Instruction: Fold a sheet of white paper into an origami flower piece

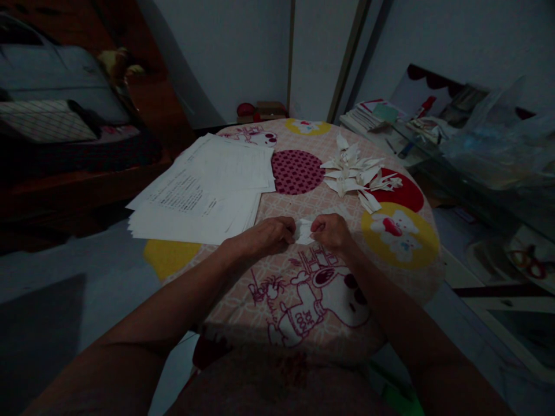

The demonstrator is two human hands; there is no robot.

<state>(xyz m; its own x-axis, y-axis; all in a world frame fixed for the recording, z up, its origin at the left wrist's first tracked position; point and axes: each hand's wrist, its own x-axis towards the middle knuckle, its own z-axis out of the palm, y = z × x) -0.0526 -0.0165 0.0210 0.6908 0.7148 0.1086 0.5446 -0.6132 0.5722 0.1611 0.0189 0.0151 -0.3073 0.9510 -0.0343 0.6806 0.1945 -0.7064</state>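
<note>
Between my two hands is a small piece of folded white paper [304, 231], held just over the patterned tablecloth. My left hand [276, 234] pinches its left edge with curled fingers. On the opposite edge, my right hand [332, 232] grips it between thumb and fingers. Beyond my right hand lies a cluster of folded paper pieces [349, 167] with pointed, petal-like tips. A spread stack of printed paper sheets [208, 185] rests to the left of my hands. The room is dim, so the creases in the held paper are hard to make out.
The round table [243, 306] wears a pink cloth with cartoon figures. At right, a glass-topped stand [459, 185] carries papers, pens and a clear plastic bag [494, 138]. Scissors [526, 261] lie lower on it. A wooden bench [151, 110] holding bags is at left.
</note>
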